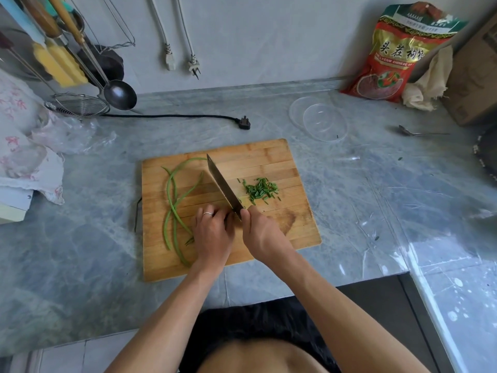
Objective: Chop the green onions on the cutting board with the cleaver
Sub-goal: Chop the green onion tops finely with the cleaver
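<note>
A wooden cutting board [269, 162] lies on the grey counter. Long green onion stalks [172, 200] curve across its left half. A small pile of chopped green pieces [260, 190] sits to the right of the blade. My right hand [262, 231] grips the handle of the cleaver [222, 184], whose blade points away and to the left, edge down on the board. My left hand [212, 232], a ring on one finger, has its fingers curled down over the stalk ends right beside the blade's heel. The stalks under that hand are hidden.
Clear plastic lids [320, 121] and a spoon [414, 131] lie at the back right, beside a red packet [392, 55] and a cardboard box [476, 76]. A black plug and cord [242, 122] lie behind the board. Ladle, strainer [80, 105] and plastic bags crowd the left.
</note>
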